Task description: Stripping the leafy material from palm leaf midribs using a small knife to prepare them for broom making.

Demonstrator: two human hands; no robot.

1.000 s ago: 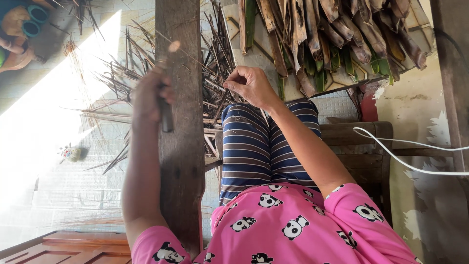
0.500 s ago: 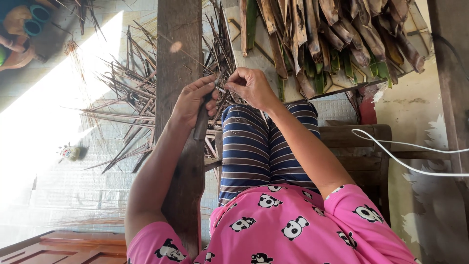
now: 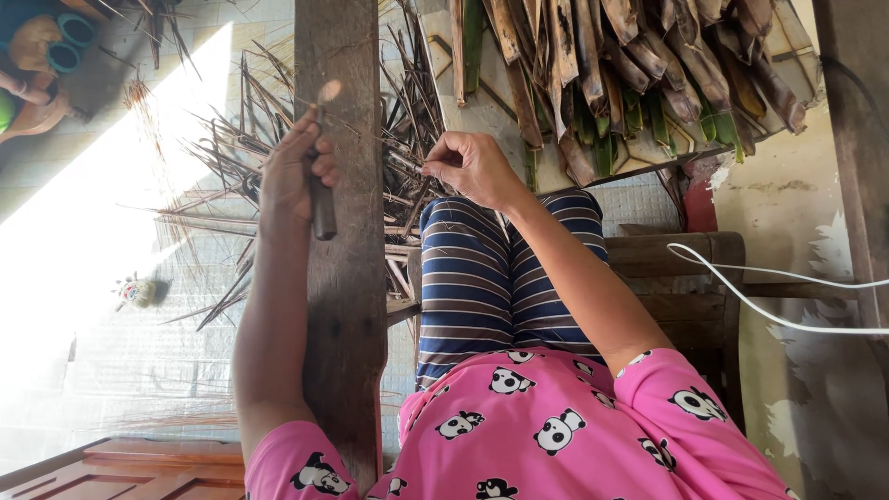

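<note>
Seated at a wooden post [image 3: 344, 306], dry leaf strips [image 3: 231, 176] heaped on the floor beyond; bundled leaves [image 3: 630, 74] piled above the knees [image 3: 500, 268]; left hand [image 3: 294, 171] clamped round a dark-handled knife [image 3: 322, 199], blade up against the post; right hand [image 3: 472, 167] pinched shut on a thin strip [image 3: 407, 171] just beside the heap. Seemingly mid-stripping, between strokes; next move likely calls for bringing blade and strip together, steadily, fingers clear of the edge.

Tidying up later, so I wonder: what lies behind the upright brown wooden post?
Behind the upright brown wooden post, a heap of thin dry leaf strips spreads out on both sides. The post covers its middle. The left hand holds a dark-handled knife in front.
</note>
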